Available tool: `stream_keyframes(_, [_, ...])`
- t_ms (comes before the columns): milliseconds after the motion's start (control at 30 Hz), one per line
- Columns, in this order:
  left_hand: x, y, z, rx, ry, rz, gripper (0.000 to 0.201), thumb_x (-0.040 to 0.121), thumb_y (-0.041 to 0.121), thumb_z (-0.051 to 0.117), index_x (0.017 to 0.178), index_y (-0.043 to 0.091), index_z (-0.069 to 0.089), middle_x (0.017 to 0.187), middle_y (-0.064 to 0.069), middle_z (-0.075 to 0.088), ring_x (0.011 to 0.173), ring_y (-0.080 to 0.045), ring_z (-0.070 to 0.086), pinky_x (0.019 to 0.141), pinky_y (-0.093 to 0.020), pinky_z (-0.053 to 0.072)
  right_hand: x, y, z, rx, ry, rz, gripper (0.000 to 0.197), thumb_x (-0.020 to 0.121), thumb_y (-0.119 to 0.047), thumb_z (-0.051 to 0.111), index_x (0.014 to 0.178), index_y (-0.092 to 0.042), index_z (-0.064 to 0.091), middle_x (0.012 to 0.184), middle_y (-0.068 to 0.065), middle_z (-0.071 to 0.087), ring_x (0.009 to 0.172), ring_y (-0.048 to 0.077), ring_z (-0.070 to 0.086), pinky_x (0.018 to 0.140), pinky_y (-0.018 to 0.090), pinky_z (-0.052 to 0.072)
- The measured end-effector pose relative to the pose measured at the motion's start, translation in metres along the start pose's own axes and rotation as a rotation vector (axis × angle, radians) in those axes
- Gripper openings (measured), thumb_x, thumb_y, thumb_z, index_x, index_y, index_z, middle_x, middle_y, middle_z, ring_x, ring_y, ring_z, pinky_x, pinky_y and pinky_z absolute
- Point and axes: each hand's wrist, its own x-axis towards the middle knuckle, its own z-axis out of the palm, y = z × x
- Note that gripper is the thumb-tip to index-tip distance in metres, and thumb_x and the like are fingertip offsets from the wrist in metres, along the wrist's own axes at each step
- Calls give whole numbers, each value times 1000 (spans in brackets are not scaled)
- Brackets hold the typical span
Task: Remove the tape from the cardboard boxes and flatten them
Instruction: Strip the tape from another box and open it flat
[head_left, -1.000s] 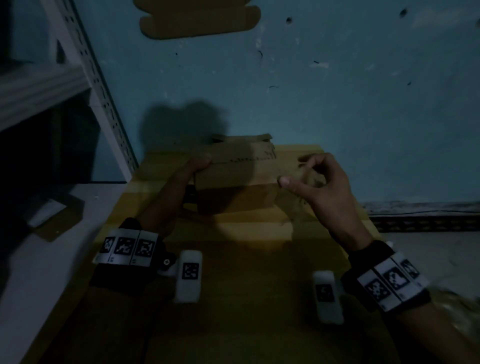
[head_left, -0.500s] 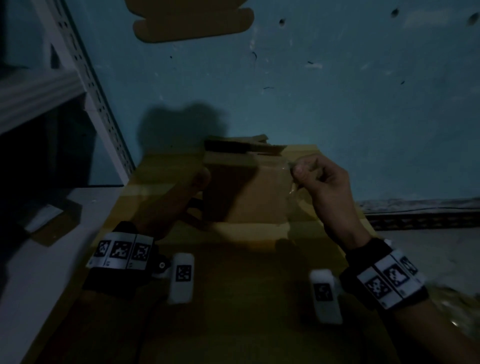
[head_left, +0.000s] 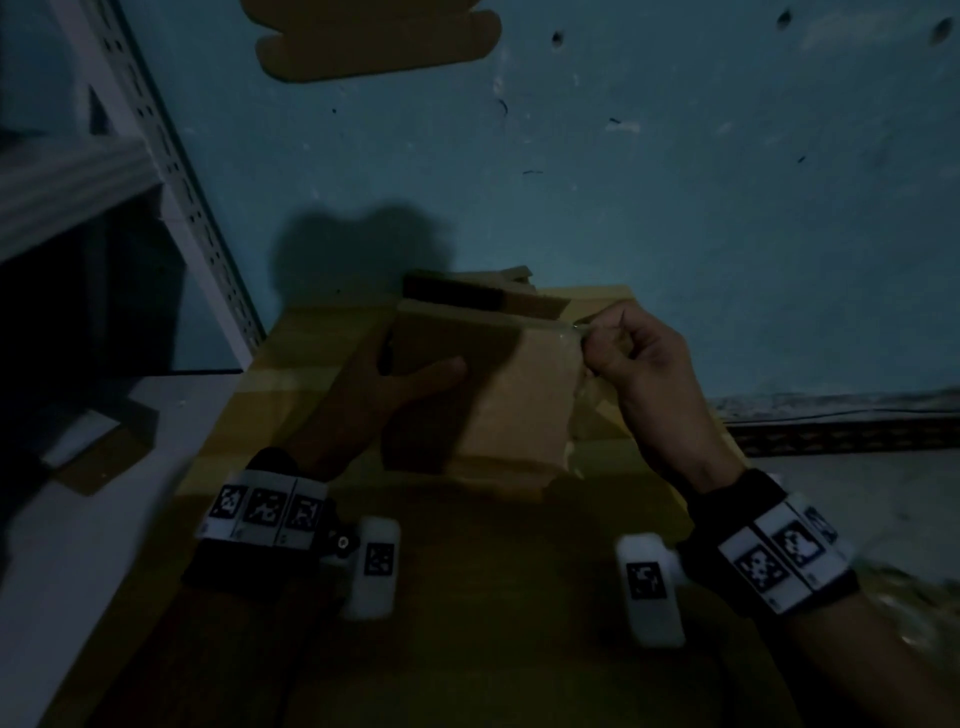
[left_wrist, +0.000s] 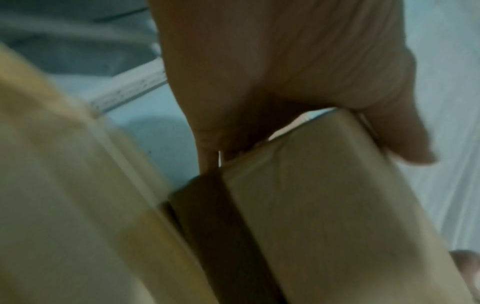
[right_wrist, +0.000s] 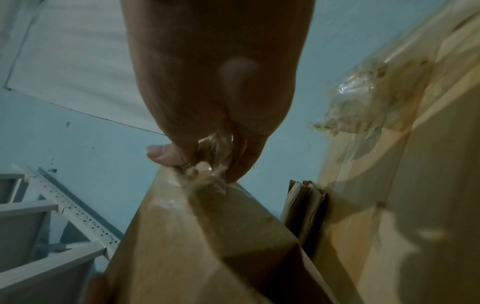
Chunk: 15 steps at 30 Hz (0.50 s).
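Head view, dim light: I've got the cardboard box (head_left: 511, 395) standing upright on the yellow-brown table (head_left: 467, 597), close to the blue wall (head_left: 623, 182). My left hand (head_left: 395, 387) grips its left side, thumb across the front face. My right hand (head_left: 631, 364) is at the top right corner, fingers curled, pinching a strand of clear tape (right_wrist: 214, 162) peeling off that corner. On the right wrist view, a crumpled wad of tape (right_wrist: 355, 107) lies further along the table, and flattened cardboard (right_wrist: 305, 203) leans behind the box.
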Motion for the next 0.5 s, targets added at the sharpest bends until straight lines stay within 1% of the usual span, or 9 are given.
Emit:
stream_keyframes(67, [1,2,1,-38,-7,-29,101,37,57,94,121,13,61,107,-4,75,93,-21,73,68,-26,58,0,0,1,1,11,6,23,98,-8,63,76,-16,58,72,-10,60,71,8,52,68,24,42])
stream_keyframes(167, [0,3,3,-39,-2,-40,55,63,33,89,109,17,65,95,2,77,87,-20,73,66,-25,57,0,-2,1,-30,4,3,24,96,-8,65,74,-15,58,71,-7,61,70,9,53,70,25,43])
stream_keyframes(200, [-1,2,2,-43,6,-38,50,64,28,89,107,18,65,93,3,77,86,-19,73,65,-24,57,0,-3,2,-43,3,4,24,96,-6,65,74,-14,59,71,-7,61,70,9,54,70,25,43])
stream_keyframes(233, [-1,2,1,-45,11,-33,53,62,31,89,108,17,65,95,3,77,87,-18,74,65,-24,57,0,-4,2,-52,4,10,24,96,-6,65,73,-12,59,70,-5,61,69,11,55,69,25,43])
stream_keyframes(300, [0,1,0,-32,32,-27,77,49,43,93,114,14,64,102,-2,76,90,-19,74,67,-25,58,-1,-4,2,-57,6,30,23,96,-6,66,74,-4,60,69,4,60,66,16,54,65,28,43])
stream_keyframes(333, [1,1,-1,-21,41,-28,82,48,43,94,117,13,63,105,-3,75,92,-21,74,68,-25,58,-1,-4,2,-59,9,38,24,96,-7,66,75,2,60,68,8,59,65,18,53,63,28,43])
stream_keyframes(367, [1,1,-2,-9,48,-25,77,52,39,94,118,13,62,107,-4,74,94,-22,73,68,-25,58,-2,-3,3,-64,16,43,25,96,-8,66,77,6,60,67,11,59,63,19,52,62,28,43])
stream_keyframes(433, [1,1,-3,16,69,-3,73,55,35,94,118,17,61,109,-1,72,97,-20,72,69,-25,58,-3,-2,3,-91,32,44,28,96,-12,68,77,7,61,65,14,61,61,22,53,60,29,43])
stream_keyframes(500, [2,0,-4,99,106,56,83,50,47,90,122,17,60,112,2,71,98,-14,71,74,-27,59,-2,-2,3,-140,44,41,29,95,-16,70,76,5,63,66,16,66,58,29,55,58,33,45])
